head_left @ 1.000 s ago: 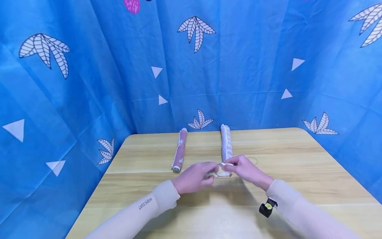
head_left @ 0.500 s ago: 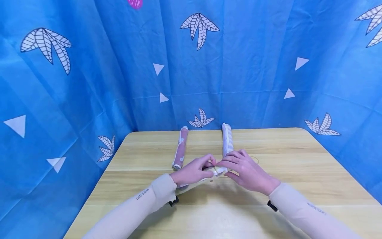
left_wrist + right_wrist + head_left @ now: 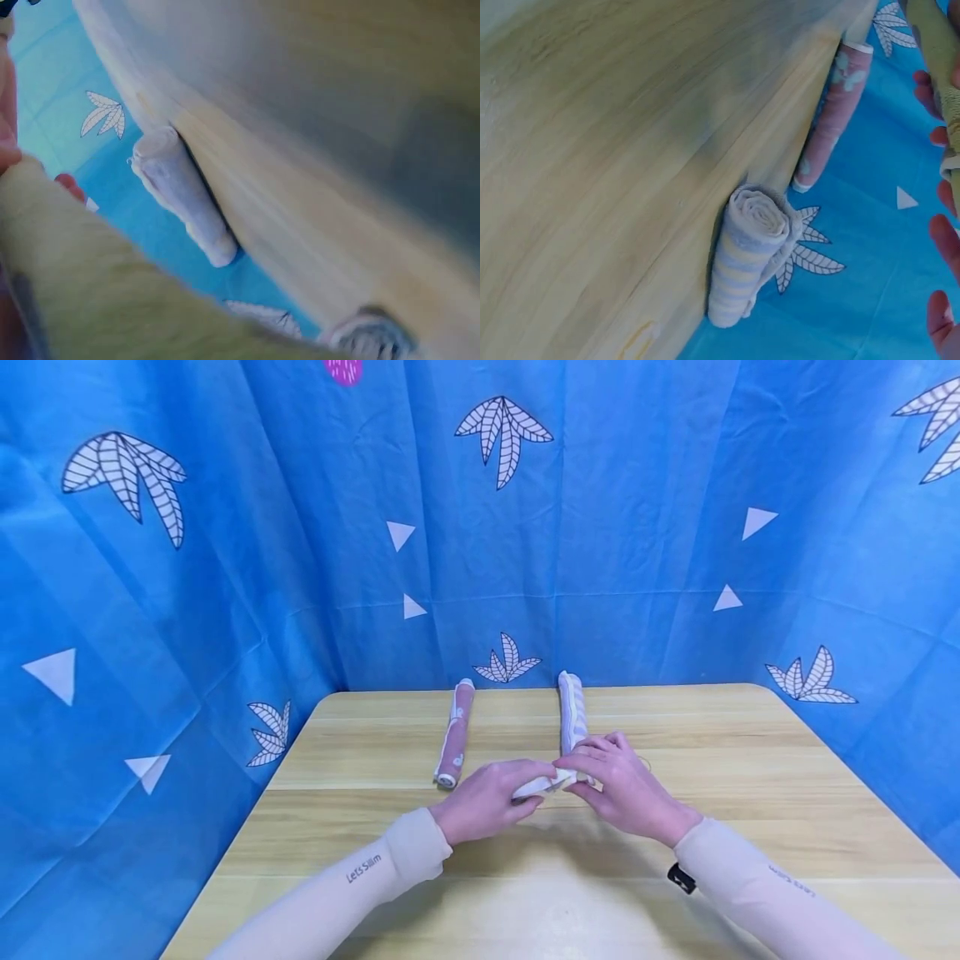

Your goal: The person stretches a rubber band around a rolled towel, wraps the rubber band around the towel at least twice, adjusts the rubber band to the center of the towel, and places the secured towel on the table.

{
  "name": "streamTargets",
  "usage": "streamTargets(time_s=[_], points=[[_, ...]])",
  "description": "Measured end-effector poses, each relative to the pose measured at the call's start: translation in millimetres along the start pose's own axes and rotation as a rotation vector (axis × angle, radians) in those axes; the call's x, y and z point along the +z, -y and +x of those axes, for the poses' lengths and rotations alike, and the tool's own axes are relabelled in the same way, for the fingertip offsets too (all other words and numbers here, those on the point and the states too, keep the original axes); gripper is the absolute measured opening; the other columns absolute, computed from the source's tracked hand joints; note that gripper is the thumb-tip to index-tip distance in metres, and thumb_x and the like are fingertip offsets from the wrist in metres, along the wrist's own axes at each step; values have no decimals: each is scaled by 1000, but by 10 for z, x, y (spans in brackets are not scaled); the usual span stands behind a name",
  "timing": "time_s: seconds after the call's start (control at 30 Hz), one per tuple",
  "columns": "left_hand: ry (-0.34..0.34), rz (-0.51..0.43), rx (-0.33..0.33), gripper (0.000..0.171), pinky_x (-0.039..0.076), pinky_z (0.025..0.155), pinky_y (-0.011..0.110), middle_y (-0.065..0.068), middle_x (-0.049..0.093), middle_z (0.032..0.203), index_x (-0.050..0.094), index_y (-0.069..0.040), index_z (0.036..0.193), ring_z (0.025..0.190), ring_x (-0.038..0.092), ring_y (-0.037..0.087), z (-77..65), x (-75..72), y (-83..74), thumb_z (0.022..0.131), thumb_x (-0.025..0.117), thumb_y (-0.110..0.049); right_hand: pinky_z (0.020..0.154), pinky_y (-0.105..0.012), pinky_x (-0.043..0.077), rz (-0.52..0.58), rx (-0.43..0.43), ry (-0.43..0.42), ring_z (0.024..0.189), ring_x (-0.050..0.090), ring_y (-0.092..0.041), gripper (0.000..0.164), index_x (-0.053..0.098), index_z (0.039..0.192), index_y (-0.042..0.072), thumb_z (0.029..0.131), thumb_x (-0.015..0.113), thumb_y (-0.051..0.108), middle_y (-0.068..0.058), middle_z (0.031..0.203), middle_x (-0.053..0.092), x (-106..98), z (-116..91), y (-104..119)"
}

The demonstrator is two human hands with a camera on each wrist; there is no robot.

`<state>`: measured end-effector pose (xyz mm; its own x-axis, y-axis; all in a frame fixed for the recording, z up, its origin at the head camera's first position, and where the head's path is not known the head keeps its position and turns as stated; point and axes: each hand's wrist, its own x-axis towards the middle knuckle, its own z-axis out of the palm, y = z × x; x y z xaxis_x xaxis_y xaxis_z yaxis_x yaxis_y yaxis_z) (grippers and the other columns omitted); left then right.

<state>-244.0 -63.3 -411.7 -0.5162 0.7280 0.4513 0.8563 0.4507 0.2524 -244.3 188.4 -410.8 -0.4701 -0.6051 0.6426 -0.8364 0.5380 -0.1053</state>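
My left hand [image 3: 491,800] grips a pale yellow-green rolled towel [image 3: 531,787], held just above the table. At its right end, my right hand [image 3: 626,789] pinches the roll between thumb and fingers. The fingers cover much of it in the head view. Across the left wrist view, the same rolled towel [image 3: 97,270] looks large and blurred. It shows at the upper right edge of the right wrist view, beside the right hand's fingertips [image 3: 943,240]. A thin yellowish strand seems to lie at the fingertips, too small to tell.
Farther back on the wooden table [image 3: 360,852] lie a pink rolled towel [image 3: 455,735] and a lavender-striped rolled towel [image 3: 573,714], side by side. A thin yellow loop, like a rubber band [image 3: 636,341], lies right of the striped roll. A blue curtain [image 3: 637,527] surrounds the table.
The towel's left part, visible below the left forearm half a second ago, is now hidden by that hand. The right hand changed its finger grip near the towel's end and stays there.
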Motion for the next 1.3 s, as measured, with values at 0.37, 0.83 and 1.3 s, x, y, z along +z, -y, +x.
streamTargets(time_s=[0.37, 0.83, 1.3], points=[[49, 191, 61, 25, 42, 62, 8, -3, 63, 91, 64, -17, 111, 69, 52, 3, 51, 68, -5, 89, 74, -13, 82, -34, 34, 8, 107, 0, 101, 65, -16, 32, 76, 105, 22, 75, 87, 15, 6, 101, 77, 94, -43, 49], [-25, 213, 37, 13, 36, 57, 5, -8, 55, 85, 60, -19, 91, 66, 47, 1, -60, 130, 78, 90, 72, -19, 82, -34, 38, 305, 422, 57, 98, 67, -17, 21, 79, 107, 18, 86, 77, 17, 0, 109, 76, 76, -2, 24], [124, -231, -306, 22, 46, 66, 21, -8, 62, 87, 53, -26, 104, 74, 55, 7, 0, -14, 81, 93, 72, -28, 94, -50, 42, 200, 247, 104, 119, 59, -24, 51, 64, 134, 27, 85, 80, 29, -1, 135, 65, -23, -108, -23]])
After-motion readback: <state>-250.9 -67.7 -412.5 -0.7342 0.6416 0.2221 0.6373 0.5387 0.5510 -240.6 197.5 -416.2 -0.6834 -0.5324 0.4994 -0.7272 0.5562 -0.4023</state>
